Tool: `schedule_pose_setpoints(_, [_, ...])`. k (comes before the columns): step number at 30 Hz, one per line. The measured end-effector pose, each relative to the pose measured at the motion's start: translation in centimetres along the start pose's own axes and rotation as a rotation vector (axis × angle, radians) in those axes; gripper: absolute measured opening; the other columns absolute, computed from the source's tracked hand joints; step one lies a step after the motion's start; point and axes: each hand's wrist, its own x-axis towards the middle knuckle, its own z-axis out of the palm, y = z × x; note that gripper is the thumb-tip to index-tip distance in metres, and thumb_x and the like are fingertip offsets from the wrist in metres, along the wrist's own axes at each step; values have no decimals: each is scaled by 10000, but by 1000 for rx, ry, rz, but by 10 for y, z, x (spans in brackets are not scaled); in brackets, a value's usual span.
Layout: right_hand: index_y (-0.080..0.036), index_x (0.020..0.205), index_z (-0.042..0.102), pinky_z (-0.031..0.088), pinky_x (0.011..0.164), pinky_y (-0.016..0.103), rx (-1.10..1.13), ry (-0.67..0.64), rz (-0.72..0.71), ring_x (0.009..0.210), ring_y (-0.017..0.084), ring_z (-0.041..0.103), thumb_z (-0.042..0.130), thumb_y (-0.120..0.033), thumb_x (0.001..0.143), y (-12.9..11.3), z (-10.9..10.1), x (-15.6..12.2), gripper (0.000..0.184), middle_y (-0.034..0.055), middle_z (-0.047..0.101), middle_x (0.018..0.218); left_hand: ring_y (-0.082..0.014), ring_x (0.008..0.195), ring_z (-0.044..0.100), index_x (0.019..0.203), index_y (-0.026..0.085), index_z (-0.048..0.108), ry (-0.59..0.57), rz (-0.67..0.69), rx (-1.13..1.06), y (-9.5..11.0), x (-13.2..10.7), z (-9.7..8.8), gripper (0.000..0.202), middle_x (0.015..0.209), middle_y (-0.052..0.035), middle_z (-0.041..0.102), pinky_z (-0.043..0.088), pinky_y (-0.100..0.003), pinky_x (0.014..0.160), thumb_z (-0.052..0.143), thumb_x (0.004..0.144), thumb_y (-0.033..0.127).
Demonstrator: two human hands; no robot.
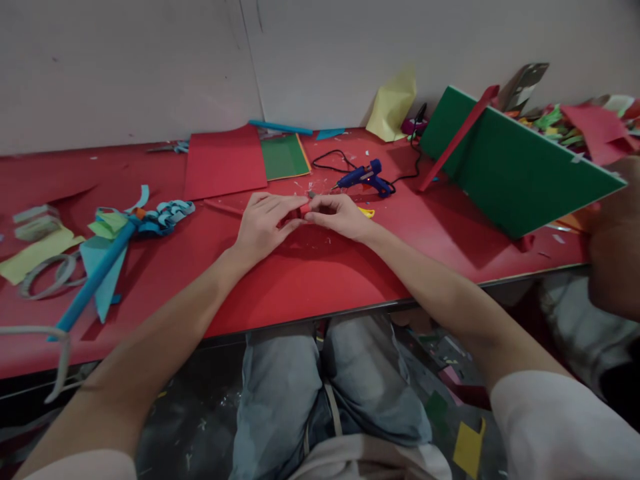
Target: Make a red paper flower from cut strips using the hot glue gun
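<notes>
My left hand (265, 225) and my right hand (337, 215) meet over the red tabletop (295, 287). Between their fingertips is a small red paper piece (305, 209), pinched by both hands; its full shape is partly hidden. A thin red paper strip (225, 207) lies to the left of my left hand. Just beyond my right hand rests a blue glue gun (364, 176) with a lit orange spot, its nozzle toward the left. A yellow-handled tool (367, 213), perhaps scissors, is partly covered by my right hand.
Behind my hands lie red sheets (225, 162) and a green sheet (285, 158). At left are a blue paper tube (95, 283), a blue paper chain (167, 217) and tape rolls (47, 275). A large green board (520, 167) leans at right, near another person's arm (615, 240).
</notes>
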Motion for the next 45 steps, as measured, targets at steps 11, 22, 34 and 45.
schedule_pose_setpoints(11, [-151,738,659,371,683,291,-11,-20,9,687,102,452,826,-608,819,-4,2,0,493,-30,548,708,-231,994,792,1263,245,748,28,35,6,5,0,4,327,1164,-90,841,471,-432,984,591,1085,471])
schedule_pose_setpoints(22, [-164,837,702,371,667,279,-62,0,8,687,105,453,788,-559,857,3,3,0,405,-34,568,721,-241,982,786,1284,254,753,-8,-28,53,0,-2,5,349,1174,-90,839,479,-465,1024,574,1081,474])
schedule_pose_setpoints(34, [-166,835,700,380,675,286,-132,4,8,695,113,463,710,-486,899,-1,4,0,326,-15,605,730,-258,977,785,1283,282,759,-59,-72,28,3,0,2,335,1169,-78,841,473,-508,1036,579,1063,458])
schedule_pose_setpoints(45, [-163,818,690,370,632,267,-129,28,-1,660,98,445,711,-437,865,0,5,0,279,-23,594,713,-268,974,784,1280,274,754,-74,-85,14,4,0,3,346,1175,-84,840,457,-524,1042,563,1064,465])
